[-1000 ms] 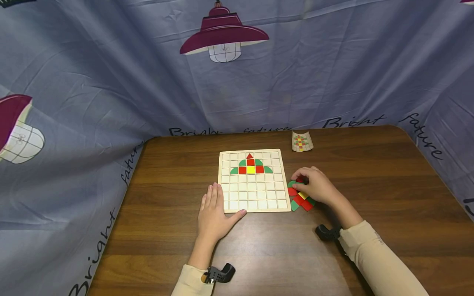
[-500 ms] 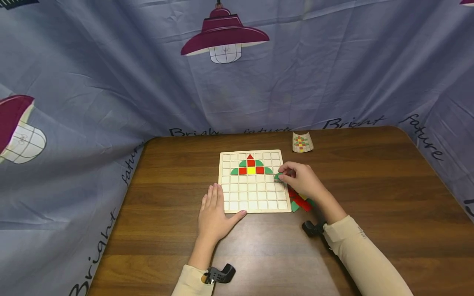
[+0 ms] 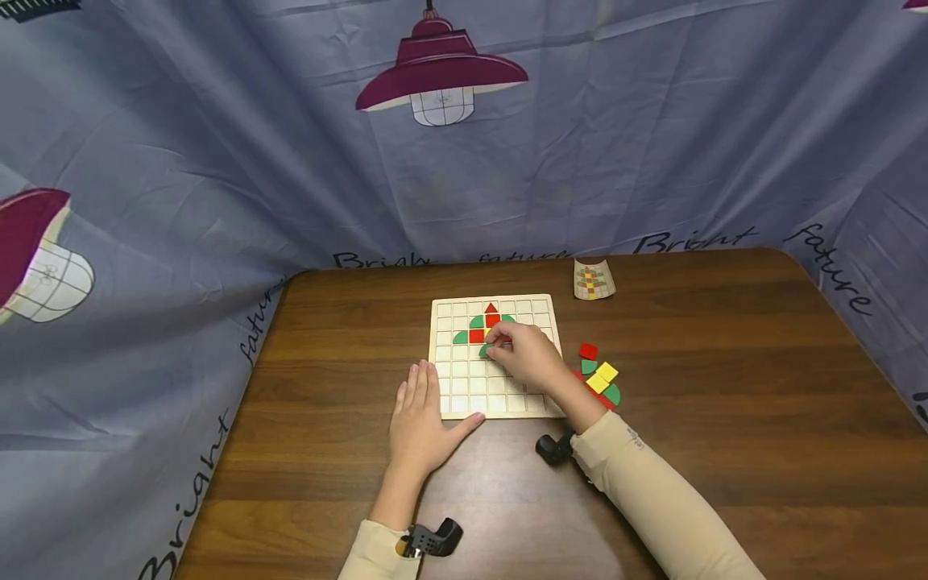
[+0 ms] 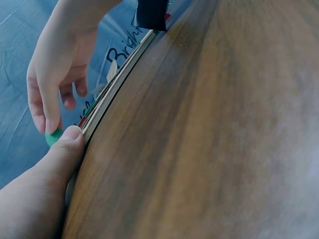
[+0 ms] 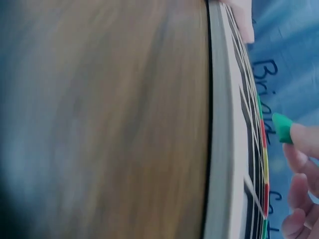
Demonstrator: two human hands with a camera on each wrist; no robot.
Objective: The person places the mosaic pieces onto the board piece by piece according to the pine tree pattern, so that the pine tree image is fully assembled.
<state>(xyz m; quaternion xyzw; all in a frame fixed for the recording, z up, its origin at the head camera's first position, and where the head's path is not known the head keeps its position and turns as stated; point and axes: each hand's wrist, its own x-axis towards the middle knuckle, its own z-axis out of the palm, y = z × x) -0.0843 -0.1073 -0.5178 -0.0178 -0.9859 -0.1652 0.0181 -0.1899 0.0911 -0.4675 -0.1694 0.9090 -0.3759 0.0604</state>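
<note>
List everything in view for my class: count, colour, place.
Table: one, brown, under the board.
Board: one, pale, on the table.
Board pieces: at least seven, red, green, yellow, in its cells.
Held piece: one, green, in the grip of the right hand.
Loose pieces: at least six, red, green, yellow, right of the board.
Pattern card: one, multicoloured, beyond the board's right corner.
Curtain: count unclear, blue-grey, behind the table.
Wrist devices: two, black, at the wrists.
Sleeves: two, beige, on forearms.
Left hand: one, bare, at the board's near-left corner.
Right hand: one, bare, over the board.
</note>
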